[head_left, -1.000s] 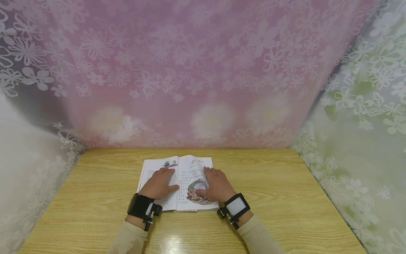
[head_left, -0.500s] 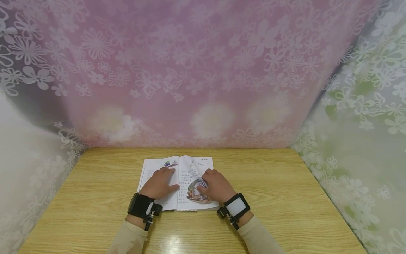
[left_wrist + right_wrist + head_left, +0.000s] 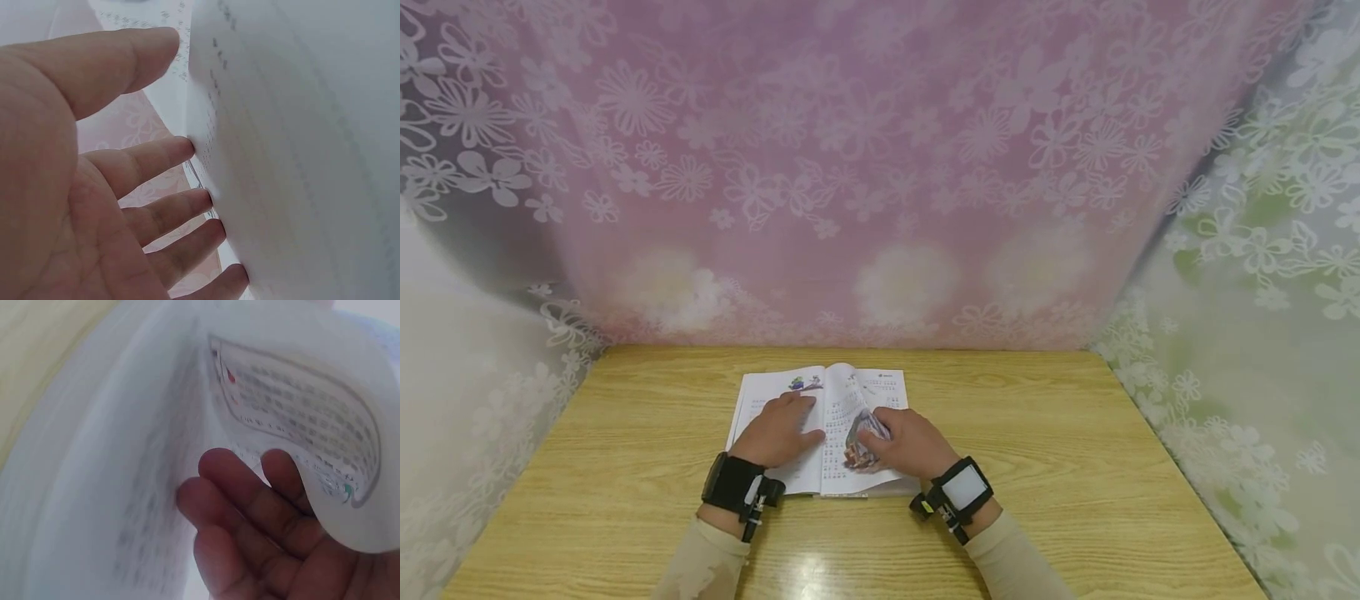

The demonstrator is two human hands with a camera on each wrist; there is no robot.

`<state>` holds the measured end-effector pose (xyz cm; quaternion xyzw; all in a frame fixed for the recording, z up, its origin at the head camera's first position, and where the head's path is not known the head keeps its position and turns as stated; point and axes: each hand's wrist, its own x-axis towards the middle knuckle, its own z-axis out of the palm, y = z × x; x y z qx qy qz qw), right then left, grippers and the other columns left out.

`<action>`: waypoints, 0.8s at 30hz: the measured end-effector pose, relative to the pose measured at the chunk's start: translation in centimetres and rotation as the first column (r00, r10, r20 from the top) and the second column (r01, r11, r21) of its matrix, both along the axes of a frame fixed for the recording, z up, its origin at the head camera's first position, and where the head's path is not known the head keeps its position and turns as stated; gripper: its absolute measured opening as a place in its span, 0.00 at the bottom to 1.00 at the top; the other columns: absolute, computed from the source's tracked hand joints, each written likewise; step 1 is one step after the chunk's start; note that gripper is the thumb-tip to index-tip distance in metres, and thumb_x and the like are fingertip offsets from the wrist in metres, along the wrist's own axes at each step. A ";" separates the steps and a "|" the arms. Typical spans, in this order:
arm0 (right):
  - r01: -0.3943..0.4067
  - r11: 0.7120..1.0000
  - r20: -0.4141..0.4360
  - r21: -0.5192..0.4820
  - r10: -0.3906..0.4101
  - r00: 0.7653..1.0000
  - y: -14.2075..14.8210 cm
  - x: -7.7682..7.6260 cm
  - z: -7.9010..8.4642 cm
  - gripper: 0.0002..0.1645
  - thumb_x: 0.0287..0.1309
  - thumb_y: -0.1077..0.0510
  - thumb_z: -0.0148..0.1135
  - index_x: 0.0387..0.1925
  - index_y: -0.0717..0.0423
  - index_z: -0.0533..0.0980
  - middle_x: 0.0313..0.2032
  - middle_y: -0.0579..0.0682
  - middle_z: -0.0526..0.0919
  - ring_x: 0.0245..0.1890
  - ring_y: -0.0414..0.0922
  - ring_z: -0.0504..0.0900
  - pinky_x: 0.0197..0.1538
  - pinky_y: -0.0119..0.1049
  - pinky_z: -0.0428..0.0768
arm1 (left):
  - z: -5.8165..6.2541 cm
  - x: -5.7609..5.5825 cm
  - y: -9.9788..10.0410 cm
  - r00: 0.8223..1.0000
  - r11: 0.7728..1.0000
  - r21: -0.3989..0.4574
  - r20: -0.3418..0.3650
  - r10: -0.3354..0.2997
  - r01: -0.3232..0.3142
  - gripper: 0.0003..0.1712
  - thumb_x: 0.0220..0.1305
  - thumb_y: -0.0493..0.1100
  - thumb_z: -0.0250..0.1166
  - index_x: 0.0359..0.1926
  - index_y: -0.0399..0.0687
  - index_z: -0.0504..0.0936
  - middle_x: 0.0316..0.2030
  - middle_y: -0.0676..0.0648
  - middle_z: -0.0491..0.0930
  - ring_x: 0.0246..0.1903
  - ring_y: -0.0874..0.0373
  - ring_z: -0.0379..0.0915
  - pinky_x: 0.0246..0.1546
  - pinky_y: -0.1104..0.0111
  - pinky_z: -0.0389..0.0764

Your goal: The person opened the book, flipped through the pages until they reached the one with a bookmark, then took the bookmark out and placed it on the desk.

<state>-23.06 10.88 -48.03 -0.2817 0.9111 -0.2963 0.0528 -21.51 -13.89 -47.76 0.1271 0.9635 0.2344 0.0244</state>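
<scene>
An open book (image 3: 803,479) with printed text and coloured pictures lies on the wooden table. My left hand (image 3: 772,433) rests on its left page, fingers spread; in the left wrist view, the fingertips (image 3: 184,147) touch the paper. My right hand (image 3: 916,443) pinches the lifted right-hand page (image 3: 842,404), thumb on top over the picture. From the right wrist, this page's curled underside (image 3: 294,394) shows a framed block of text, and my fingers (image 3: 219,506) lie beneath it. The thumb is hidden behind the paper there. Part of another printed page (image 3: 891,382) shows below the lifted one.
The wooden table (image 3: 1045,467) extends around the book on all sides. A pink floral curtain (image 3: 850,208) hangs at its back edge. Pale floral cloth (image 3: 1262,350) borders the right side, and similar cloth (image 3: 475,400) the left. Both wrists wear black straps with cameras.
My right hand's fingers have drawn in and slipped under the right page's edge. The page now bows up toward the left, uncovering more of the page below. The left hand has stayed in place.
</scene>
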 end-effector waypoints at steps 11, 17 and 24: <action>-0.187 0.967 0.025 -0.170 0.194 0.981 -1.3 1.3 1.6 0.36 0.65 0.33 0.51 0.69 0.39 0.59 0.50 0.40 0.79 0.46 0.38 0.78 0.46 0.38 0.77 | 1.1 -0.3 -0.9 0.993 0.947 0.317 0.118 0.022 -0.058 0.42 0.72 0.71 0.32 0.71 0.49 0.64 0.67 0.46 0.63 0.67 0.48 0.55 0.64 0.53 0.57; -0.312 0.931 0.005 -0.191 0.319 0.948 -2.2 1.9 1.6 0.53 0.66 0.43 0.56 0.77 0.42 0.33 0.72 0.45 0.54 0.68 0.40 0.59 0.65 0.45 0.63 | 2.1 0.2 -1.2 0.980 0.934 0.355 0.195 -0.045 -0.028 0.48 0.64 0.76 0.42 0.76 0.60 0.48 0.62 0.48 0.69 0.61 0.48 0.67 0.57 0.49 0.67; -0.359 0.928 -0.097 -0.097 0.350 0.932 -3.5 2.6 0.8 0.65 0.59 0.35 0.58 0.75 0.52 0.25 0.74 0.47 0.41 0.72 0.40 0.47 0.68 0.43 0.57 | 2.6 0.5 -2.0 0.966 0.899 0.438 0.232 -0.117 0.003 0.57 0.56 0.70 0.62 0.76 0.66 0.38 0.61 0.48 0.69 0.61 0.49 0.65 0.55 0.51 0.69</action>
